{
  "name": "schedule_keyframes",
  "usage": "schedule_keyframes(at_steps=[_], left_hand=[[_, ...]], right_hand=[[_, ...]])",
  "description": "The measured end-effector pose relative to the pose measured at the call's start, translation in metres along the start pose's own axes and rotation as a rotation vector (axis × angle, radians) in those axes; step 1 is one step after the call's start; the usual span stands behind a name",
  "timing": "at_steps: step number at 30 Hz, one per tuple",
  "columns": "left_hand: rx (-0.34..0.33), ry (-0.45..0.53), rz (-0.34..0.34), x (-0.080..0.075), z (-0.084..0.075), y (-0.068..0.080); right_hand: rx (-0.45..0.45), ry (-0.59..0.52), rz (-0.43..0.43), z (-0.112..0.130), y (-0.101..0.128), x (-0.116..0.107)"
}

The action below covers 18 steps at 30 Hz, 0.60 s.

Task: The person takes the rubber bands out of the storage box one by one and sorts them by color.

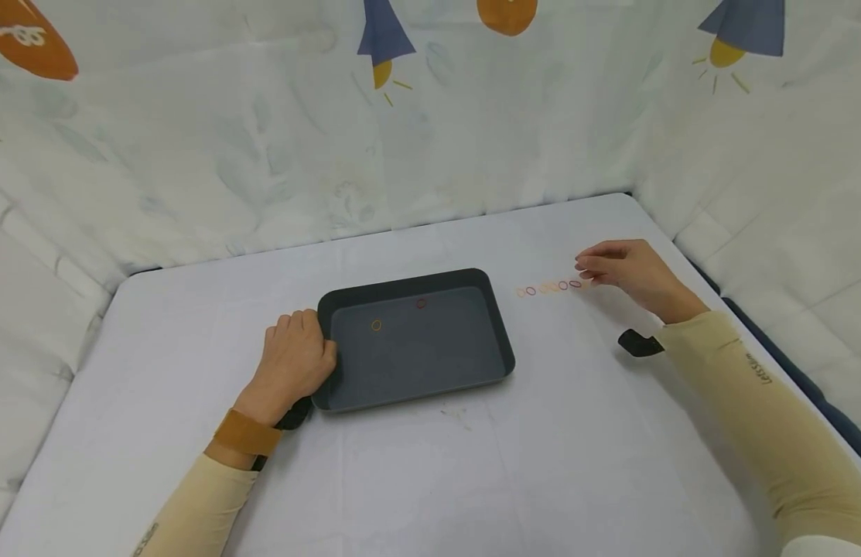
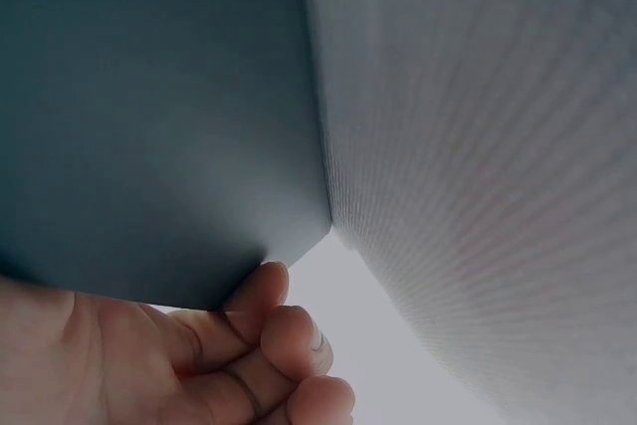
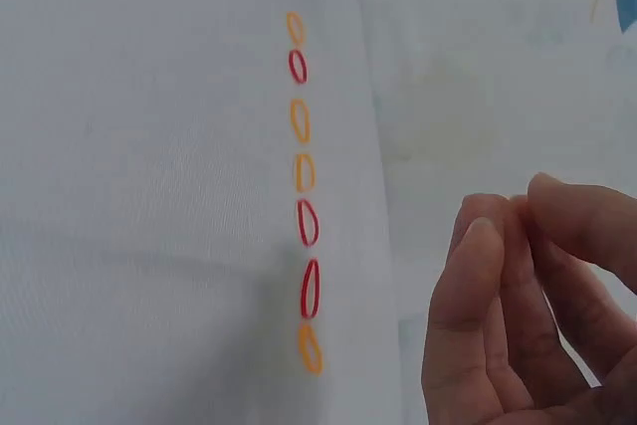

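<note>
At the centre of the head view, a dark rectangular tray lies on the white table, its long axis running left to right across the frame and tilted slightly upward toward the right. Two small elastic rings already rest inside it: an orange ring left of centre and a red ring near the far wall. The left hand rests against the tray's left edge with fingers curled; the left wrist view shows the fingertips bunched together beside the tray's corner, though whether they actually clasp the rim cannot be told from this close, blurred view. To the right of the tray, a row of rings lies on the table, its long axis likewise running left to right in the head view and top to bottom in the right wrist view, where seven rings alternate loosely between orange and red. The right hand hovers at the right end of this row, thumb and fingertips drawn together just beside the nearest orange ring, apparently holding nothing. The step in hand appears to be moving rings from the row into the tray; the next move calls for a fine pinch on one thin, flat ring without disturbing its neighbours.
</note>
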<state>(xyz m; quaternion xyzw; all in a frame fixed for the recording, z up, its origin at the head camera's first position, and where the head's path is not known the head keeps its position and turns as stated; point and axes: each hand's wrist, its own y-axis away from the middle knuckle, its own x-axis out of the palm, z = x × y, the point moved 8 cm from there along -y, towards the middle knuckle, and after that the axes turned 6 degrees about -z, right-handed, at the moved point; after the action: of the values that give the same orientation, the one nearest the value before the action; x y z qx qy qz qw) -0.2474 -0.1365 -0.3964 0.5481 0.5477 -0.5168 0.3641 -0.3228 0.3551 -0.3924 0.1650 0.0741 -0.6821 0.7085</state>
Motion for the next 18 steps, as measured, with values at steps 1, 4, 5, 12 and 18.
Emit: schedule_keyframes(at_steps=[1, 4, 5, 12, 18], left_hand=[[0.002, 0.000, 0.000, 0.000, 0.000, 0.000], [0.006, -0.008, -0.004, -0.001, 0.001, 0.000], [0.008, -0.009, -0.004, 0.000, 0.001, 0.000], [0.011, -0.008, 0.007, 0.000, 0.001, -0.001], [-0.005, -0.014, 0.014, 0.000, 0.003, 0.000]], right_hand=[[-0.007, -0.007, 0.010, 0.004, 0.001, 0.004], [-0.032, 0.007, 0.044, 0.015, 0.006, 0.019], [-0.040, 0.020, 0.057, 0.019, 0.008, 0.024], [-0.067, 0.057, 0.152, 0.040, 0.014, 0.065], [-0.091, 0.097, 0.217, 0.062, 0.013, 0.094]])
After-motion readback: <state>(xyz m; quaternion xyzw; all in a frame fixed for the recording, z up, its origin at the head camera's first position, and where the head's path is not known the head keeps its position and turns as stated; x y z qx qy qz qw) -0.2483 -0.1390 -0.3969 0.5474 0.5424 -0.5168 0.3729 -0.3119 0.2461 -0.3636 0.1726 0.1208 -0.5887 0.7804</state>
